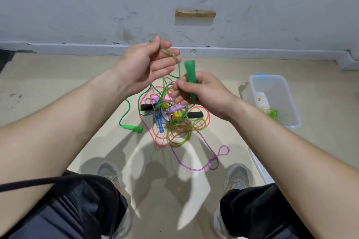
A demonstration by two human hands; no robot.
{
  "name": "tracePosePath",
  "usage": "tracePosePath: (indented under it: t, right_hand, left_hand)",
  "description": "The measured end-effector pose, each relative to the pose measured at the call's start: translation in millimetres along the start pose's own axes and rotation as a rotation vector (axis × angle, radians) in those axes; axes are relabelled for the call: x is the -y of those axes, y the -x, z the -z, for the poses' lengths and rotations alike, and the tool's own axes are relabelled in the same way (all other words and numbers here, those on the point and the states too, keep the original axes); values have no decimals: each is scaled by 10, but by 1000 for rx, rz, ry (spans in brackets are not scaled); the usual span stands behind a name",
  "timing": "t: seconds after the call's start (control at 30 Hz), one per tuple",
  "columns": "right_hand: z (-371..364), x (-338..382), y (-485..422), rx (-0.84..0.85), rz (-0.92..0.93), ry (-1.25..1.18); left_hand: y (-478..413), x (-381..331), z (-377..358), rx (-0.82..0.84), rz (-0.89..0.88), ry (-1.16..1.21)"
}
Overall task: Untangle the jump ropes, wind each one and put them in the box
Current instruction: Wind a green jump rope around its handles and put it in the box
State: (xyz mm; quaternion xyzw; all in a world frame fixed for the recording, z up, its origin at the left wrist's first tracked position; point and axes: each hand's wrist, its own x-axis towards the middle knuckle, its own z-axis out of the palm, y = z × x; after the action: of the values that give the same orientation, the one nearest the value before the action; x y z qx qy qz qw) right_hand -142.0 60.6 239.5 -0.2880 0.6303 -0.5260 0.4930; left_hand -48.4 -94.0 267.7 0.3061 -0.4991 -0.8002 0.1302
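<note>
A tangle of jump ropes [174, 122] lies on the floor between my feet: green, pink, yellow-green and purple cords with black, blue, lilac and yellow handles. My right hand [204, 93] grips one green handle [190, 75] upright above the pile. My left hand [149, 64] pinches the green cord [175, 60] between thumb and fingertips, its other fingers straight. The cord loops from that pinch down into the pile. The second green handle [133, 127] lies on the floor to the left. A clear plastic box [289, 101] at the right holds a wound yellow-green rope [271, 112].
A grey wall and skirting [77, 46] run across the far side of the beige floor. A white lid edge [260, 167] lies by my right shoe. A purple cord loop [219, 155] trails out toward that shoe. A black cable [38, 182] crosses my left leg.
</note>
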Motion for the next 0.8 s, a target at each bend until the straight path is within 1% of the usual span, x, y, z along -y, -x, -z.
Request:
tracePosePath:
  t: [0.03, 0.07, 0.1, 0.2, 0.23, 0.27, 0.33, 0.37, 0.4, 0.47, 0.5, 0.53, 0.6, 0.7, 0.77, 0.8]
  right_hand:
    - [18, 20, -9, -25, 24, -40]
    - [35, 47, -17, -43, 41, -106]
    - [50, 83, -24, -57, 53, -189]
    - [102, 214, -31, -100, 83, -445]
    - [127, 261, -30, -115, 102, -510]
    - [154, 304, -30, -127, 122, -565]
    - [217, 360, -45, -159, 153, -644]
    - [248, 359, -62, -192, 156, -654]
    - [278, 337, -86, -244, 144, -637]
    - [326, 261, -132, -366, 58, -504]
    - [331, 219, -137, -394, -7, -394]
    - [317, 174, -130, -375, -69, -276]
    - [235, 91, -86, -235, -133, -98]
    - [51, -3, -19, -27, -116, 2]
    - [-8, -37, -14, 48, -80, 49]
    - [-8, -36, -22, 50, -48, 64]
  left_hand:
    - [-30, 9, 38, -38, -9, -98]
    - [-40, 17, 62, -36, 9, -195]
    - [-46, 39, 83, 16, 46, -283]
    - [8, 163, 63, 271, 172, -478]
    - [29, 219, 58, 321, 179, -580]
    - [44, 267, 68, 369, 142, -744]
    - [30, 349, 141, 428, -6, -1107]
    - [5, 371, 182, 406, -66, -1182]
    - [-4, 363, 203, 365, -57, -1141]
    - [9, 297, 191, 293, 9, -898]
    - [19, 249, 168, 271, 36, -765]
    - [30, 196, 133, 258, 49, -645]
    - [41, 114, 77, 251, 69, -407]
    - [69, 31, 11, 223, 82, -160]
    - [66, 5, -15, 180, 54, -49]
    - [57, -5, -14, 143, 24, -16]
